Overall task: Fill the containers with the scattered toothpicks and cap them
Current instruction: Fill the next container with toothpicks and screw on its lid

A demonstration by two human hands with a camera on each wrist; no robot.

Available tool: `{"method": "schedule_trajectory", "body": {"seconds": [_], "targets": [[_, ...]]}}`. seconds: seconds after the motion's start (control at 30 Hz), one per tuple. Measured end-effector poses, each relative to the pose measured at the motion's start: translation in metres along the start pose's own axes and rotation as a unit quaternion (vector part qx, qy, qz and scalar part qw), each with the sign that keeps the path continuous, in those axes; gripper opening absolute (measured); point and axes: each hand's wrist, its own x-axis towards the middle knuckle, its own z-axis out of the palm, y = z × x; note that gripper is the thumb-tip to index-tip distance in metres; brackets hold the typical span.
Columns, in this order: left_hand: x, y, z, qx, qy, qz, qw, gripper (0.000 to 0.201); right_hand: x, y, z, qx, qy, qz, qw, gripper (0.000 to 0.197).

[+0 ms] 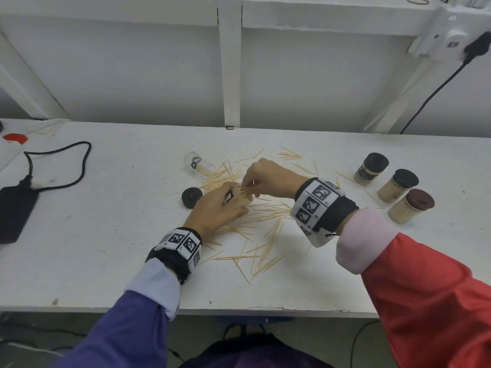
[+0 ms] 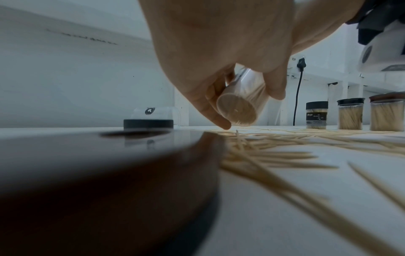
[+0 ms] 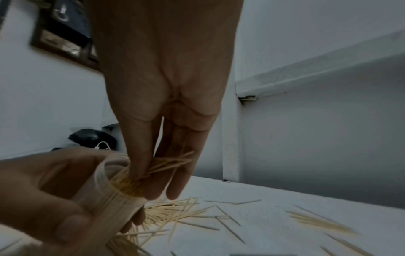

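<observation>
On the far left of the table [image 1: 79, 261] lies a black box [image 1: 14, 211] with a looping cable [image 1: 63, 166]. Right of it, a clear empty jar [image 1: 198, 164] lies on its side, and a loose black cap [image 1: 191, 197] sits flat just in front of it.

The left hand [image 1: 220, 208] curls its fingers and thumb round an open jar [image 3: 105, 195], tilted with its mouth toward the right hand; the jar is nearly full of toothpicks, their ends packed against its base [image 2: 236, 110]. The right hand [image 1: 271, 177] reaches in from the right, its thumb and fingers pinching a small bunch [image 3: 168, 164] whose ends poke into the jar's mouth.

Under and around both hands, loose toothpicks [image 1: 263, 251] lie scattered across the table, thickest by the hands and fanning toward the near edge, with a few stray clusters beyond the right hand.

Further right, three filled jars stand upright and capped in a close diagonal row: two with black caps [image 1: 372, 168] [image 1: 398, 185] and the nearest with a brown cap [image 1: 411, 205]. A black cord [image 1: 435, 91] hangs from a wall socket above them.
</observation>
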Motion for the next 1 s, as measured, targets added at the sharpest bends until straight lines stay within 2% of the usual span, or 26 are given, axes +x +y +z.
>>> {"method": "schedule_trajectory", "body": {"seconds": [0.17, 0.33, 0.5, 0.83, 0.93, 1.0], "targets": [[0.001, -0.002, 0.000, -0.011, 0.008, 0.007, 1.000, 0.048, -0.001, 0.008, 0.004, 0.117, 0.018, 0.008, 0.993, 0.009], [0.002, -0.002, 0.001, -0.009, 0.005, 0.009, 1.000, 0.050, -0.006, 0.010, 0.005, 0.243, 0.057, 0.038, 0.968, 0.021], [0.002, -0.002, 0.001, -0.006, 0.007, 0.014, 1.000, 0.056, -0.002, 0.011, 0.002, 0.180, 0.052, 0.039, 0.981, 0.011], [-0.001, 0.005, -0.001, -0.042, 0.013, 0.002, 0.999, 0.057, 0.004, 0.003, -0.010, 0.282, 0.057, 0.073, 0.955, 0.011], [-0.001, 0.005, -0.002, -0.048, 0.010, 0.004, 0.999, 0.057, 0.003, 0.002, -0.014, 0.259, 0.052, 0.084, 0.961, 0.019], [-0.001, 0.005, -0.002, -0.046, 0.007, 0.005, 0.999, 0.058, 0.002, -0.001, -0.015, 0.242, 0.063, 0.080, 0.965, 0.015]]}}
